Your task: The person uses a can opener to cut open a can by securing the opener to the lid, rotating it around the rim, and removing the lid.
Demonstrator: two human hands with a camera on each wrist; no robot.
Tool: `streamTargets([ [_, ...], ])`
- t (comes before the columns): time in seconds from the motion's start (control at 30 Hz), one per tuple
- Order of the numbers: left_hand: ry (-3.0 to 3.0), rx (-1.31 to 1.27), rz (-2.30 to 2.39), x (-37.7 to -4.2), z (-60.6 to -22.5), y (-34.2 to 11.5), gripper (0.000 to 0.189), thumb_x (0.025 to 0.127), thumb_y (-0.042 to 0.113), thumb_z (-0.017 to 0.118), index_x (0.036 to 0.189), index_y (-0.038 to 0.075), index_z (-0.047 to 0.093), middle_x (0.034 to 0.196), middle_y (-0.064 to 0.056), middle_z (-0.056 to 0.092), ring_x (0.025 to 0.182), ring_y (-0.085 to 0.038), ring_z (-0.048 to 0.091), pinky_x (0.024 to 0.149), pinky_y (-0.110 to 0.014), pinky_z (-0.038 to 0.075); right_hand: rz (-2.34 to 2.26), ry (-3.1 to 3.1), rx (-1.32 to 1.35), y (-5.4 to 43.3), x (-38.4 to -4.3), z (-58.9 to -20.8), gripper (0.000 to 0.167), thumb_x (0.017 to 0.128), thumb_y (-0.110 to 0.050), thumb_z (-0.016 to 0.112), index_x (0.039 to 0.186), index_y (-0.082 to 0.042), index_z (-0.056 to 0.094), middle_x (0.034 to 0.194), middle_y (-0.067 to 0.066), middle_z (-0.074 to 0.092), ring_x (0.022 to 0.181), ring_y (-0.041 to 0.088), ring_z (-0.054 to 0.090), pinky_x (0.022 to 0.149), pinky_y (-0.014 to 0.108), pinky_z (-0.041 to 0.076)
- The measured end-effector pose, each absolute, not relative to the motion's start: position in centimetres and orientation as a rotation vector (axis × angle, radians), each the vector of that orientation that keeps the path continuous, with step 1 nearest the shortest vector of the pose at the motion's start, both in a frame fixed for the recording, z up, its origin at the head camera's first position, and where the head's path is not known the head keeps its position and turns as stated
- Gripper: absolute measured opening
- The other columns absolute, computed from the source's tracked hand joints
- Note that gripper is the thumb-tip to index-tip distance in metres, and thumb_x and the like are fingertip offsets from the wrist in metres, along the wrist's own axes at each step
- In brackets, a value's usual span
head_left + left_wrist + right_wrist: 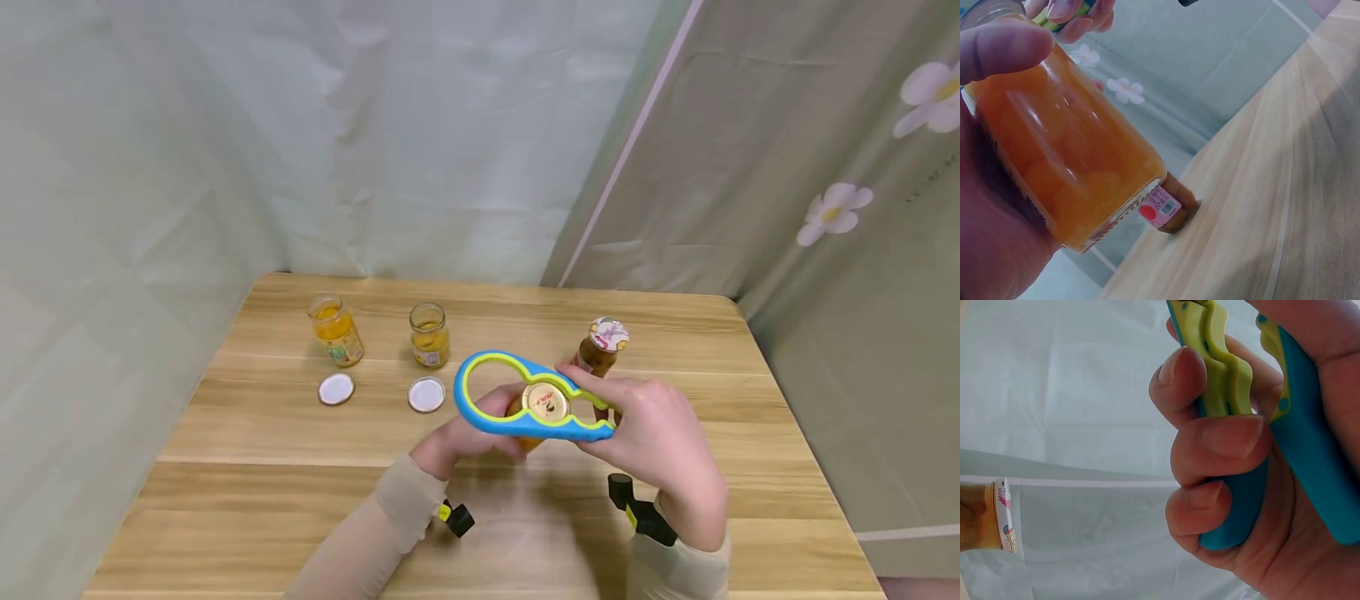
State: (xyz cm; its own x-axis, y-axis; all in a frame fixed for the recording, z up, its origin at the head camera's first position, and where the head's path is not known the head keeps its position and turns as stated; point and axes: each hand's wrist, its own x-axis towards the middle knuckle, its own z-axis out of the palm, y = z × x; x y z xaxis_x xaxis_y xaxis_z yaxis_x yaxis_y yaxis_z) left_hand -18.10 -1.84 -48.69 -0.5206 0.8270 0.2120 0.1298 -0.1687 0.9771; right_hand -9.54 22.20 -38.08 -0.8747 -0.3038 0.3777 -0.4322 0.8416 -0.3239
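Note:
My left hand [480,425] grips a glass jar of orange fruit [1066,144] and holds it above the table, tilted in the left wrist view. A gold lid [546,403] caps this jar. Around the lid sits a blue and yellow-green jar opener [487,421], one of its notched openings against the lid's rim. My right hand [652,425] wraps its fingers round the opener's two handles, which stand a little apart in the right wrist view. Behind the right hand stands a closed jar [597,354] with a patterned white lid [609,334].
Two uncapped jars of yellow fruit stand at the back left, a left one [339,337] and a right one [430,337]. Before them lie two loose lids, one left [336,388] and one right [427,394]. A pale curtain [450,150] hangs behind the wooden table [285,500].

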Motion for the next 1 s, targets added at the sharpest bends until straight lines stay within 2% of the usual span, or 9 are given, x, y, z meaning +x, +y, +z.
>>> streamTargets([
  [0.23,1.612,1.093,1.696,-18.11,-48.63,-1.7,0.083,0.068,0.0,0.082,0.145,-0.009,0.053,0.137,-0.019,0.064,0.124,-0.018,0.057,0.119,-0.038,0.036,0.59,-2.715,0.548,22.2,-9.26,-38.15,0.073,0.072,-0.033,0.099,0.139,-0.04,0.072,0.067,-0.026,0.049,0.054,-0.002,0.042,0.044,0.025,0.034],
  [0.53,1.614,1.108,1.699,-18.22,-48.55,-1.71,0.08,0.072,0.002,0.083,0.146,-0.007,0.054,0.139,-0.017,0.064,0.124,-0.02,0.057,0.119,-0.04,0.036,0.583,-2.696,0.55,22.28,-9.32,-38.04,0.075,0.071,-0.03,0.098,0.14,-0.04,0.071,0.069,-0.025,0.049,0.055,-0.002,0.042,0.044,0.025,0.035],
  [0.83,1.669,1.041,1.739,-17.98,-48.36,-1.67,0.089,0.066,-0.002,0.079,0.151,-0.003,0.052,0.141,-0.014,0.063,0.124,-0.022,0.056,0.116,-0.043,0.038,0.581,-2.646,0.536,22.42,-9.57,-37.81,0.074,0.073,-0.029,0.097,0.142,-0.035,0.071,0.069,-0.022,0.046,0.055,0.0,0.04,0.047,0.025,0.035],
  [1.0,1.655,1.013,1.772,-17.82,-48.34,-1.43,0.089,0.067,-0.003,0.079,0.152,-0.002,0.052,0.139,-0.017,0.063,0.124,-0.026,0.055,0.116,-0.048,0.037,0.587,-2.611,0.52,22.58,-9.58,-37.61,0.074,0.074,-0.024,0.094,0.144,-0.035,0.07,0.068,-0.02,0.047,0.056,0.0,0.04,0.048,0.026,0.034],
])
